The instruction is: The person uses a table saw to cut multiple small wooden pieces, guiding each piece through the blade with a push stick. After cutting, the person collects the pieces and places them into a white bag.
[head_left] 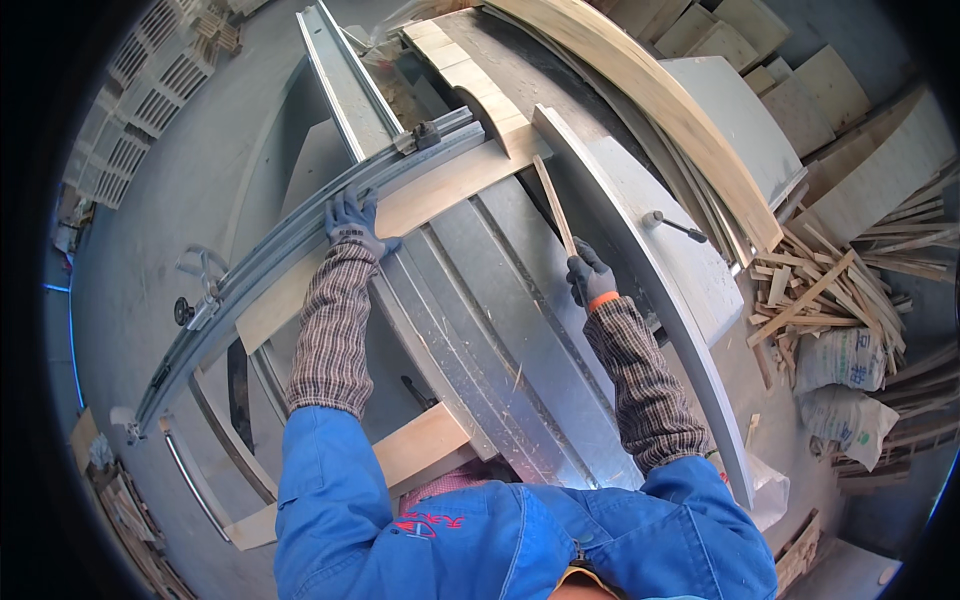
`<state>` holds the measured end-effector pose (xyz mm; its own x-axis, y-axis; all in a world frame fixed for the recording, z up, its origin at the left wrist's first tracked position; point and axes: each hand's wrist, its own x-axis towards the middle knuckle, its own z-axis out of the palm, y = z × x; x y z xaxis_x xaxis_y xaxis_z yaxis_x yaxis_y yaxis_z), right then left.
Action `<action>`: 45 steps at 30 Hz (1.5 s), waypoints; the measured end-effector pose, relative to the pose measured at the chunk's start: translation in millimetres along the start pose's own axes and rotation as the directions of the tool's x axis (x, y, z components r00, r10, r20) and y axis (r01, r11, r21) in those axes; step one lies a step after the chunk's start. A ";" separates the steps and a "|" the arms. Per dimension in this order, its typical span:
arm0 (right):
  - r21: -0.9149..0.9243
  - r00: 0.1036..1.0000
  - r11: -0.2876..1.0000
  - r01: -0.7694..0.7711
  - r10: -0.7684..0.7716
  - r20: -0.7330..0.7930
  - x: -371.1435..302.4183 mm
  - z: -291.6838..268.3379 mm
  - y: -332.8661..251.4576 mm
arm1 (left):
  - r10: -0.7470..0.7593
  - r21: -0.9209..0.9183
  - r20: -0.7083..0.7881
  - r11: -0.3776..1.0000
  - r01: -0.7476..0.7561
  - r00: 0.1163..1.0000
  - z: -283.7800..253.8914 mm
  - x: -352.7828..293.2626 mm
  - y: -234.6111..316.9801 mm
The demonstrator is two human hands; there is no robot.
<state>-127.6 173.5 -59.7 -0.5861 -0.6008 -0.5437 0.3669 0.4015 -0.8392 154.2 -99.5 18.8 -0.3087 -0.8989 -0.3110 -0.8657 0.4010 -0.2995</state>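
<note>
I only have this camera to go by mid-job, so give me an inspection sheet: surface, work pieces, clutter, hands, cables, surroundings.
Surface: grooved metal table, pale specks scattered on it.
Work pieces: thin wooden strip, held at its near end; pale board lying along the metal rail.
Clutter: heap of wood offcuts at the right, white sacks next to it.
Hands: gloved left hand resting at the rail, fingers spread; gloved right hand closed on the strip.
Cables: nothing seen that is plainly a cable.
Surroundings: pale slatted stacks upper left, wooden sheets upper right.
</note>
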 end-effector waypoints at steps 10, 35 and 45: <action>-0.020 0.999 1.000 -0.023 0.024 0.048 37.7 25.1 -23.4 | 0.003 -0.037 0.042 0.999 -0.002 0.999 -9.5 18.2 0.0; 0.052 1.000 0.998 0.019 -0.018 -0.009 -121.9 -52.9 82.0 | -0.037 -0.315 -0.191 0.949 -0.026 0.981 26.4 -23.3 -3.0; 0.024 0.999 1.000 -0.019 0.018 0.028 -149.5 -76.1 91.6 | -0.398 -0.511 0.714 -0.859 0.040 0.576 283.1 -54.2 -95.7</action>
<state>-61.4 352.7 -54.2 -0.5591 -0.6125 -0.5588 0.3948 0.3960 -0.8290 365.3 -39.1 -191.0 0.4482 -0.5505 -0.7043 0.5300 -0.4708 0.7053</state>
